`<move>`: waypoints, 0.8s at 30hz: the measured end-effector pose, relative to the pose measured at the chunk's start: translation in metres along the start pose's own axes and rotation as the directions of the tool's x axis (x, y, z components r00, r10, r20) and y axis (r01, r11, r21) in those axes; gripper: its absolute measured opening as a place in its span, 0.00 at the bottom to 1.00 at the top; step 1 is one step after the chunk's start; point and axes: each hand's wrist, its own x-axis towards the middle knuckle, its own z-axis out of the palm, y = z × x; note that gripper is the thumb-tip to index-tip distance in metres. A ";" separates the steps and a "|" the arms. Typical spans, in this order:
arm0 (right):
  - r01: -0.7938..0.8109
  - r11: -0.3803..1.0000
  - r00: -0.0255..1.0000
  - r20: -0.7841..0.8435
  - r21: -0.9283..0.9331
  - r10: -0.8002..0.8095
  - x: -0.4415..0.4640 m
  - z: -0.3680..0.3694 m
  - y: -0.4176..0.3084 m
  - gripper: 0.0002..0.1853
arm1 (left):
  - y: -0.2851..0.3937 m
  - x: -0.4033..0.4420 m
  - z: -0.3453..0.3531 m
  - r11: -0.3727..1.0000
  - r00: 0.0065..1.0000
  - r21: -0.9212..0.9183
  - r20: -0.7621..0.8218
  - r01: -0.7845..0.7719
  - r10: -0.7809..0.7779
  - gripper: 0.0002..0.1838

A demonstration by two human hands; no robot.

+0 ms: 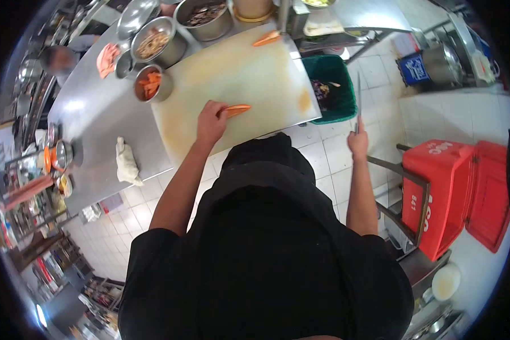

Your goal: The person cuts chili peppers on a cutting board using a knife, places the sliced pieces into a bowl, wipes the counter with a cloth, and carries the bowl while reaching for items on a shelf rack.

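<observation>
My left hand (212, 119) is closed on one end of a carrot piece (239, 109), which lies on the large pale cutting board (209, 73) near its front edge. Out to the right, past the board, my right hand (357, 143) grips a knife (359, 105) by its handle, the blade pointing away from me. Another carrot piece (266, 38) rests at the board's far right corner. Orange carrot chunks (151, 88) fill a small metal pot (163, 90) at the board's left edge.
A green bin (345, 93) with scraps stands right of the board. Metal pots (175, 48) line the far side. A white cloth (127, 161) lies on the steel table (105, 113). A red cooler (430, 198) with its lid open is at my right. A person (59, 59) is at far left.
</observation>
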 end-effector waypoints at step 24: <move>0.604 0.769 0.636 0.454 0.212 -0.624 -0.133 -0.058 -0.205 0.39 | 0.018 -0.011 0.008 0.989 0.997 0.120 0.001 0.081 -0.082 0.11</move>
